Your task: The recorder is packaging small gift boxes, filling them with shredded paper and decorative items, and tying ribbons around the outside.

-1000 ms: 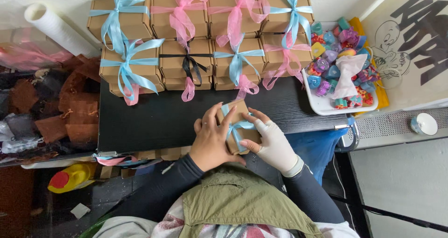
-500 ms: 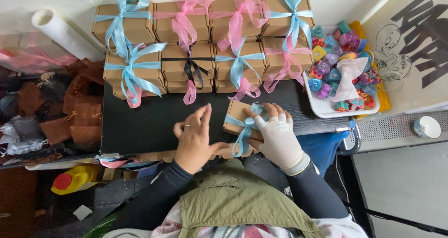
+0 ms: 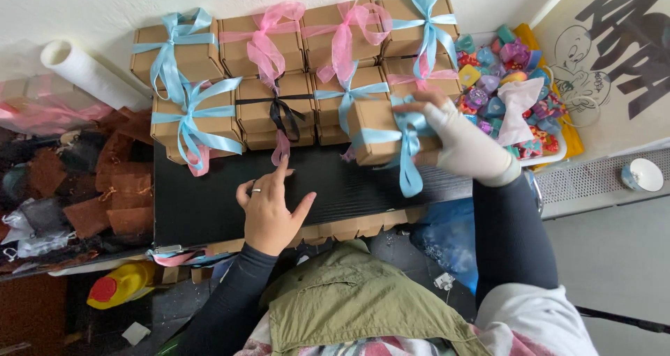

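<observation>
Kraft-brown cardboard, that is what nearly everything here is made of: a small gift box (image 3: 380,129) tied with a light blue ribbon (image 3: 407,143) sits in the grip of the gloved right hand (image 3: 457,143), fingers closed round its right side, held just above the black surface (image 3: 209,195) and right up against the stacked boxes (image 3: 279,70) behind it. Those stacked boxes, two tiers along the wall beyond the grip, already wear their bows, some pink, some pale blue, one black. So most of the tying looks done, I would judge, and the held box seems finished too, its bow made and its tails hanging down below the hand.

To the left of the grip and nearer the person, the bare left hand (image 3: 271,213) rests flat on the surface, fingers spread, holding nothing. To the right of the grip lies a white tray (image 3: 548,157) of small coloured pieces. Brown pouches (image 3: 91,209) lie heaped far off to the left.
</observation>
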